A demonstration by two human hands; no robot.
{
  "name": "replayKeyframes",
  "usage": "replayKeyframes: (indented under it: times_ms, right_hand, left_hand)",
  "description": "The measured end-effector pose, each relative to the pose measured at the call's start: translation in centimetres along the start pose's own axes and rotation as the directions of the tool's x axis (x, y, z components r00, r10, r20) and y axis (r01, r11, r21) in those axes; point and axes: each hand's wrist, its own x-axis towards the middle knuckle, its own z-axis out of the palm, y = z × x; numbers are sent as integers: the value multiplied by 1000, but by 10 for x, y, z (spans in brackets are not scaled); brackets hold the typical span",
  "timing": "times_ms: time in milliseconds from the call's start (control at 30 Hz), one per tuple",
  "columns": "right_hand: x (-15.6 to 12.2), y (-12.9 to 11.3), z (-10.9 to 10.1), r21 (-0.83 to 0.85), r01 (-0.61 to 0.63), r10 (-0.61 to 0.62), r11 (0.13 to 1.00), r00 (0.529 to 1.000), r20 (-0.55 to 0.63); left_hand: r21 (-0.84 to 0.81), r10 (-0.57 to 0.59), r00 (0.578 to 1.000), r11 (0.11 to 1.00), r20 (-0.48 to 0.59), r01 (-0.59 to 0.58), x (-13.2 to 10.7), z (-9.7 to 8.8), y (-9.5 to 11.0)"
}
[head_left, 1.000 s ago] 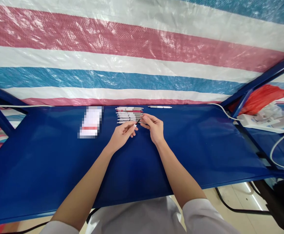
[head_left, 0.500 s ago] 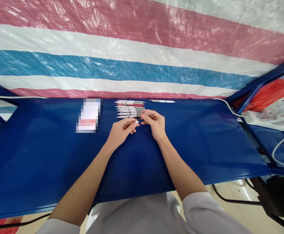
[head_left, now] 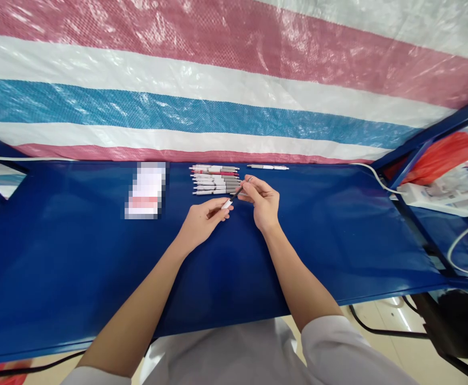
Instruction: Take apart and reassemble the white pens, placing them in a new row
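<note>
Closed around a white pen barrel [head_left: 227,204] is my left hand [head_left: 204,220], with one end of the barrel showing past the fingertips. A thin dark pen refill [head_left: 237,192] runs at a slant from that end up to my right hand [head_left: 264,202], whose fingertips pinch it. Part of the refill is hidden inside the barrel or behind fingers. Just beyond my hands, several pens [head_left: 213,180] lie side by side in a stack of rows, mostly white and grey, one red. A single white pen [head_left: 268,167] rests apart to their right.
A blurred-out white and pink rectangle [head_left: 145,187] lies on the blue table [head_left: 97,267], left of the pens. Striped plastic sheeting [head_left: 217,69] hangs along the back edge. To the right are a white power strip [head_left: 434,197], cables and a red plastic bag [head_left: 450,158].
My right hand has moved up and to the right, away from my left. More of the dark refill now shows between the hands, and more of the white barrel end is visible.
</note>
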Motion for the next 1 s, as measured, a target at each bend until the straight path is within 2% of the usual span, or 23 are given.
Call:
replayKeyframes:
  times_ms: [133,300,433,567,800,1000]
  right_hand:
    - [4,-2,-6,133,23,-9,991,995,-100]
    - [11,-1,-13,203,8,29,979,983,-179]
    - [11,4,-12,102,-49,61,994,991,-115]
    - [7,6,-7,43,-73,74,996,997,-22]
    - [4,8,-6,-16,-94,95,995,994,46]
    - [4,12,-7,-2,-83,83,997,994,73]
  left_hand:
    - [4,16,999,1000,35,-16,1,-3,-1]
    - [-201,-22,999,979,48,32,4,-6,-2]
    - [-391,-95,995,916,-8,84,5,-8,3]
    - [-527,-138,986,847,-98,66,8,-11,4]
    - [-533,-127,974,846,-187,8,10,-16,-5]
    - [-564,-138,972,826,-189,8,10,-16,-3]
